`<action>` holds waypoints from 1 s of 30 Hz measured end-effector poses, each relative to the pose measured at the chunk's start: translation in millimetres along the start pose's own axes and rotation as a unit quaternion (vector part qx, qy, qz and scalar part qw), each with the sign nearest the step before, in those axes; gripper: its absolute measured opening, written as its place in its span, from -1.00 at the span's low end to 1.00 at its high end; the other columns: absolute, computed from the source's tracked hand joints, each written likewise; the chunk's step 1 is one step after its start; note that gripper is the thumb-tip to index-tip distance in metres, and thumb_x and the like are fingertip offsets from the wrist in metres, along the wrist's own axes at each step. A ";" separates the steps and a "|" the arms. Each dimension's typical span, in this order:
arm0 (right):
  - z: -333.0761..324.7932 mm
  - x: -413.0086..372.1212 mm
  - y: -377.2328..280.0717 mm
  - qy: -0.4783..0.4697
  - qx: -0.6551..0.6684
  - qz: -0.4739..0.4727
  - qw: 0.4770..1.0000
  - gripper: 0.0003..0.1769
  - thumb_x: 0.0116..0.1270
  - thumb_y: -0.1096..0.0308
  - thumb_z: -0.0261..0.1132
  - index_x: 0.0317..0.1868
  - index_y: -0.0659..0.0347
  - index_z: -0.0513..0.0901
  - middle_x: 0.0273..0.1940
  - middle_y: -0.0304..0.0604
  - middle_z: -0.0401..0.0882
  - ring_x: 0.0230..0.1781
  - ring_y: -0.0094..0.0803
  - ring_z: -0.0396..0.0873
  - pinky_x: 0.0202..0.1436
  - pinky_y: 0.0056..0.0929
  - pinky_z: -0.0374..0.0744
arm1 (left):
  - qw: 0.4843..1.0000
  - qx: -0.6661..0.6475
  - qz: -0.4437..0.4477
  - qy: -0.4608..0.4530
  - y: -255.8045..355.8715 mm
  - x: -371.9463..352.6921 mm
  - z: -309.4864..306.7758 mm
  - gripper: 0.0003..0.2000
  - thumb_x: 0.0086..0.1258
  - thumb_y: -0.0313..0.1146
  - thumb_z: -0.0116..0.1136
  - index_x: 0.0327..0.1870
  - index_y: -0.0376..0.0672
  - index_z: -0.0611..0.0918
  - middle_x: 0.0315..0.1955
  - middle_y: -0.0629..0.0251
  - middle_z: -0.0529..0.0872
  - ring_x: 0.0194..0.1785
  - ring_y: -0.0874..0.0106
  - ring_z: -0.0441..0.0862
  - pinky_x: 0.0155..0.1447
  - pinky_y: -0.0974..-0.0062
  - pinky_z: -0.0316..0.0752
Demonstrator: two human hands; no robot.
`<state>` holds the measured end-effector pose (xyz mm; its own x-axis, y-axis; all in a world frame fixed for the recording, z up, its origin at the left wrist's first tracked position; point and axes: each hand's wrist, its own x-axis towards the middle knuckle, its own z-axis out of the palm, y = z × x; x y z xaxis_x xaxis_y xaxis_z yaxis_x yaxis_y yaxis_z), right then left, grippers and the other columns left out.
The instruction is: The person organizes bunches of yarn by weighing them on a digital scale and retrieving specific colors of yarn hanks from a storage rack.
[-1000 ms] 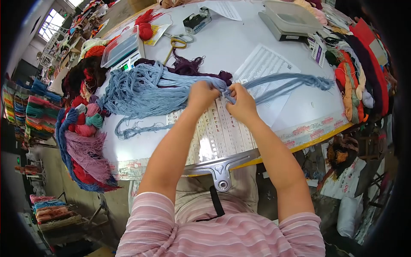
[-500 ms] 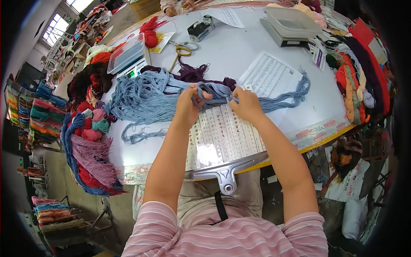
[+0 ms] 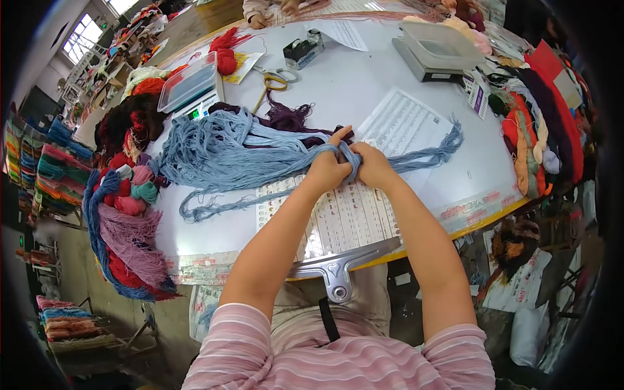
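A large bundle of light blue yarn (image 3: 214, 149) lies across the table, its loose strands fanned to the left and a narrow tail reaching right. My left hand (image 3: 328, 168) is closed around the bundle near its gathered end, index finger pointing up. Right beside it, my right hand (image 3: 374, 166) grips a loop of the same yarn wrapped over the bundle. Dark purple yarn (image 3: 289, 117) lies behind the blue bundle. Beneath my hands is a clear-covered chart card (image 3: 331, 221) with a metal clip (image 3: 338, 263) at the table edge.
Gold-handled scissors (image 3: 274, 82), a digital scale with a plastic box (image 3: 192, 84) and a black tape dispenser (image 3: 303, 51) are behind. A printed sheet (image 3: 409, 117) lies right of centre. Coloured yarn heaps (image 3: 133, 227) line the left edge; a co-worker's hand (image 3: 258, 21) shows at the far side.
My left hand has moved right, up against my right hand, and has closed on the yarn. The blue loop between the hands is now drawn around the bundle.
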<state>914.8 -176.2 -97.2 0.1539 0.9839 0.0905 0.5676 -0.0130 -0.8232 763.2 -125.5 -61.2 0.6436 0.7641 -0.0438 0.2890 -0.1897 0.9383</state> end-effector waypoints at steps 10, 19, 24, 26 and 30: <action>-2.1 4.5 -1.3 0.055 -0.063 0.042 0.996 -0.86 0.01 0.38 0.31 -0.39 0.22 0.60 -0.45 -0.06 0.61 -0.38 -0.22 0.59 -0.30 -0.29 0.50 | 0.938 -0.274 -0.061 0.202 -3.5 -74.2 -134.6 -0.62 0.28 -0.40 0.18 0.15 -0.10 0.53 -0.67 0.60 0.31 -0.70 0.73 0.12 -0.65 0.68 0.00; -5.5 16.6 15.5 0.000 0.346 0.116 0.931 -0.93 0.30 0.44 0.12 -0.22 0.21 0.46 -0.38 -0.25 0.55 -0.57 -0.66 0.35 -0.48 -0.70 0.38 | 0.883 -0.138 -0.228 0.386 -102.5 -116.7 -173.2 -0.83 0.39 -0.27 0.00 -0.35 -0.17 0.45 -0.72 0.51 0.25 -0.74 0.62 0.16 -0.66 0.60 0.01; -9.4 13.2 7.7 -0.020 0.322 0.122 0.939 -0.93 0.31 0.43 0.10 -0.20 0.17 0.46 -0.40 -0.31 0.53 -0.50 -0.67 0.36 -0.41 -0.68 0.39 | 0.894 0.036 -0.237 0.378 -120.1 -113.5 -181.0 -0.73 0.38 -0.22 0.02 -0.22 -0.28 0.61 -0.69 0.40 0.40 -0.69 0.57 0.27 -0.64 0.50 0.14; -10.3 14.5 9.1 -0.023 0.357 0.131 0.924 -0.92 0.31 0.43 0.11 -0.20 0.15 0.46 -0.41 -0.32 0.51 -0.51 -0.68 0.35 -0.45 -0.67 0.37 | 0.883 0.098 -0.245 0.389 -126.5 -115.5 -186.3 -0.71 0.38 -0.21 0.02 -0.22 -0.30 0.63 -0.67 0.37 0.42 -0.68 0.55 0.30 -0.62 0.47 0.17; -12.1 14.2 14.3 -0.026 0.425 0.148 0.893 -0.91 0.28 0.44 0.13 -0.21 0.10 0.46 -0.43 -0.35 0.49 -0.54 -0.70 0.35 -0.50 -0.68 0.36 | 0.894 0.080 -0.226 0.380 -131.0 -116.5 -190.7 -0.70 0.36 -0.15 0.07 -0.31 -0.27 0.59 -0.68 0.37 0.41 -0.67 0.54 0.31 -0.62 0.48 0.16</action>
<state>934.9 -164.5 -100.9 0.1456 0.9668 -0.2098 -0.3138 -0.1560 -0.9366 515.3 -72.1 -113.5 -0.2127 0.9717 -0.1025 0.5353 0.2037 0.8197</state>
